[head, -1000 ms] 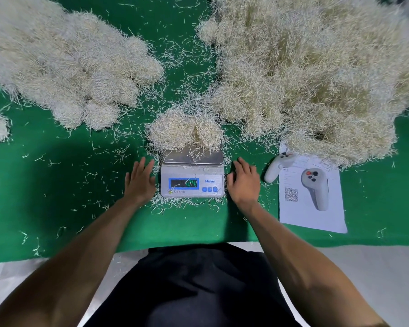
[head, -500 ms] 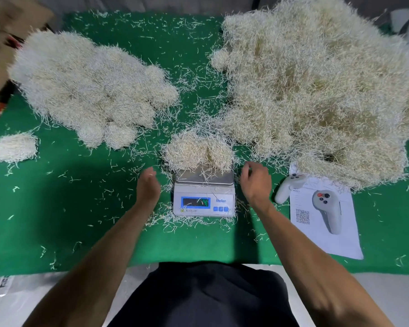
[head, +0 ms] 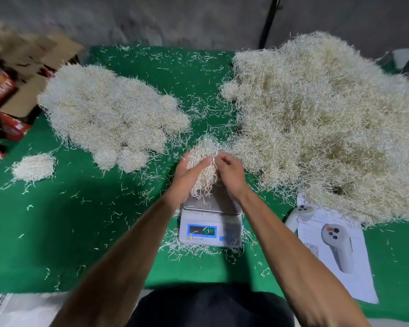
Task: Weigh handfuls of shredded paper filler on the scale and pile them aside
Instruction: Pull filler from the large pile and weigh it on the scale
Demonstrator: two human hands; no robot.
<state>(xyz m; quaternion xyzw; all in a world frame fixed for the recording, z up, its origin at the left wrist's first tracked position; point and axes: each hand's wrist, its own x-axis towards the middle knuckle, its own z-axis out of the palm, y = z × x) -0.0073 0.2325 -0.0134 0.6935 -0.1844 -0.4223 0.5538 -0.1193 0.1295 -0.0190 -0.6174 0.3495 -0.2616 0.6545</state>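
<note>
A small white scale (head: 210, 228) with a steel pan and a lit blue display stands on the green table (head: 85, 232). Above its pan both my hands hold one handful of shredded paper filler (head: 202, 159). My left hand (head: 189, 171) cups the wad from the left with its thumb on top. My right hand (head: 230, 172) closes on it from the right. The wad's lower strands hang down to the pan. A big heap of filler (head: 321, 123) fills the right of the table. A flatter pile of rounded clumps (head: 109, 114) lies at the left.
One small separate clump (head: 34, 166) lies at the far left. Two grey handheld controllers (head: 338, 245) rest on a white sheet of paper right of the scale. Cardboard boxes (head: 21, 74) stand beyond the table's left edge. Loose strands litter the cloth around the scale.
Both hands left the tabletop beside the scale, rose and came together around the filler on the pan. The camera tilted up, so more of the table's far side shows.
</note>
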